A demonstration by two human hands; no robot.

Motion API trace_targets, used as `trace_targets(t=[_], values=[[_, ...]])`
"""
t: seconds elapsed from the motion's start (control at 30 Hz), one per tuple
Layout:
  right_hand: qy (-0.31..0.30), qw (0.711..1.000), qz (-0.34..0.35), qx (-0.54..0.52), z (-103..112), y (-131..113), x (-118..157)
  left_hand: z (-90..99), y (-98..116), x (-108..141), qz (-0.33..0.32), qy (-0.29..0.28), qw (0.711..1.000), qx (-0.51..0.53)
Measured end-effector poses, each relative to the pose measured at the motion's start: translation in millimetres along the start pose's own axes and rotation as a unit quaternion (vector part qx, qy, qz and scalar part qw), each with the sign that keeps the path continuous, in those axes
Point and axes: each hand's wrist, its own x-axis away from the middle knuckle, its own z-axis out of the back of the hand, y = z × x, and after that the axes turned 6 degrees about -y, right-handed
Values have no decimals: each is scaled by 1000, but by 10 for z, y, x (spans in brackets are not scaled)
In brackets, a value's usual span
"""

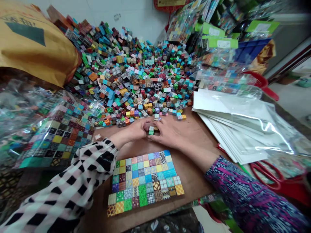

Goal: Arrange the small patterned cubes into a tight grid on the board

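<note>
At the front edge of a big heap of small patterned cubes, my two hands meet over the brown tabletop. My left hand [138, 128] comes from the left, fingers curled against a few green and pale cubes [151, 130]. My right hand [168, 132] closes round the same cubes from the other side, thumb below and fingers above. Part of the cubes is hidden by the fingers. Nearer to me lies a flat rectangular sheet of many coloured square patterns [145, 181], slightly turned on the table.
The cube heap [136, 74] rises against the wall. White cards in a clear plastic sleeve [233, 119] lie right, beside red-handled scissors [267, 174]. A plastic-wrapped block of cubes [63, 132] and a yellow bag [36, 45] stand left. Green-topped packets [216, 35] pile up back right.
</note>
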Motion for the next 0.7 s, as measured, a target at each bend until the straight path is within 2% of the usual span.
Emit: trace_targets(t=[0.1,0.27,0.4,0.6,0.7], values=[[-3,999,-33,-11,-64,27,-18,21,29,-81,41,15,998,-34],[18,999,-42,-12,-69,153,98,8,63,-300,25,51,994,-93],[15,997,-73,-4,31,257,262,-38,79,-458,10,33,990,-138],[-81,996,-24,12,246,306,306,-90,130,-551,20,20,985,-169],[-99,994,-36,3,296,335,299,-104,112,-520,20,26,985,-172]])
